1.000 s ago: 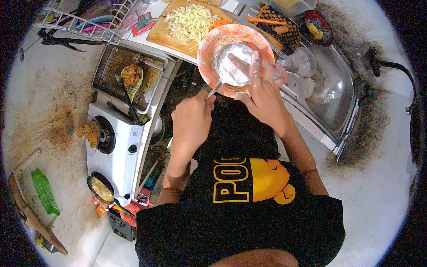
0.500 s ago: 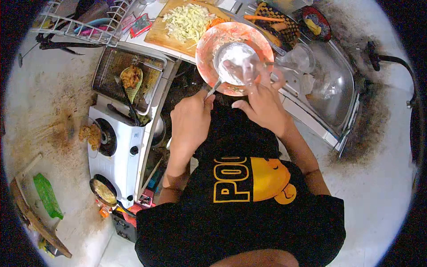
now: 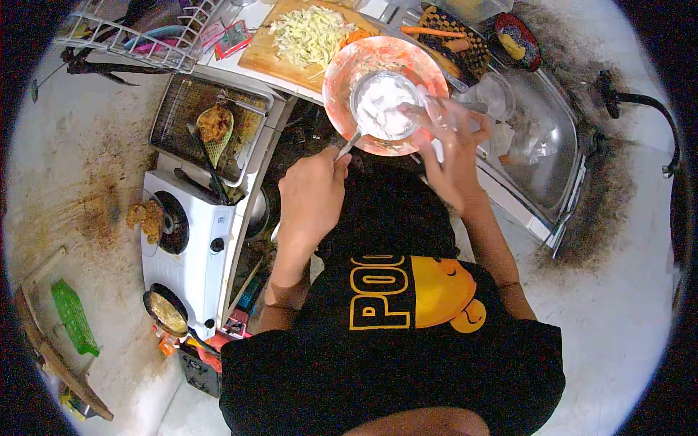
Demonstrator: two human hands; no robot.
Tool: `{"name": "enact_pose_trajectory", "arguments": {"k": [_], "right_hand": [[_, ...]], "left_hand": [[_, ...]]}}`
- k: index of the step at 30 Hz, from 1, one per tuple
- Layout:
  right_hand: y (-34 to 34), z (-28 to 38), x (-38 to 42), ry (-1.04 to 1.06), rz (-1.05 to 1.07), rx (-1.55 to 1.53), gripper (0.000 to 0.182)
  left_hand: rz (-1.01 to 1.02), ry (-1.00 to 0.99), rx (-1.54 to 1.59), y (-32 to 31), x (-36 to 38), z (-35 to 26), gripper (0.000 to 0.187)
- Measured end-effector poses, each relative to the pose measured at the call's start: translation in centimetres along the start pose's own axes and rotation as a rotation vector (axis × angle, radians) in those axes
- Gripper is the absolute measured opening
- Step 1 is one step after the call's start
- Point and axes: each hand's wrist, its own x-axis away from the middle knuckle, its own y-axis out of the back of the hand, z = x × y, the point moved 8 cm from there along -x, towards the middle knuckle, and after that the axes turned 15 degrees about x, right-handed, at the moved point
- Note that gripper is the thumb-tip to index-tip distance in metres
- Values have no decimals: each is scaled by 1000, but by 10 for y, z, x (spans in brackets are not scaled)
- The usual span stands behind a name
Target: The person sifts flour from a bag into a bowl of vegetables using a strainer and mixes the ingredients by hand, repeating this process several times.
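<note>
My left hand (image 3: 313, 190) is closed around the thin metal handle of a round sieve (image 3: 369, 120) that holds white powder (image 3: 385, 98). The sieve sits over a wide orange-and-white bowl (image 3: 338, 76), whose inside shows smears and bits of food. At the sieve's right edge, my right hand (image 3: 454, 142) has its fingers apart, slightly blurred and whitened with powder. One of its fingertips reaches into the powder.
Behind the bowl, shredded cabbage (image 3: 309, 36) lies on a wooden board (image 3: 262, 54). A metal sink (image 3: 542, 145) is at right. To the left are a two-burner stove (image 3: 200, 251), a frying pan (image 3: 167, 312) and a tray (image 3: 171, 138) with a fried piece on a slotted ladle (image 3: 218, 142).
My right hand has shifted right, from over the middle of the powder to the sieve's right edge. The powder surface shows more. My left hand keeps its grip on the handle.
</note>
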Motion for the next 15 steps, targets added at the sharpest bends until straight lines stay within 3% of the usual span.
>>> {"name": "enact_pose_trajectory", "arguments": {"k": [5,9,12,14,15], "right_hand": [[9,-11,-25,-41,-160,102,20],[13,-4,-43,98,-191,10,17],[14,-8,-46,19,-201,-5,18],[11,-28,-41,-193,-233,-6,15],[11,-32,-41,-190,-232,-8,15]], "left_hand": [[18,6,6,-3,3,-2,21],[44,-12,-18,-7,4,-3,21],[42,-24,-7,-9,4,1,22],[42,-26,7,-10,5,2,22],[33,-20,9,-9,6,2,22]]}}
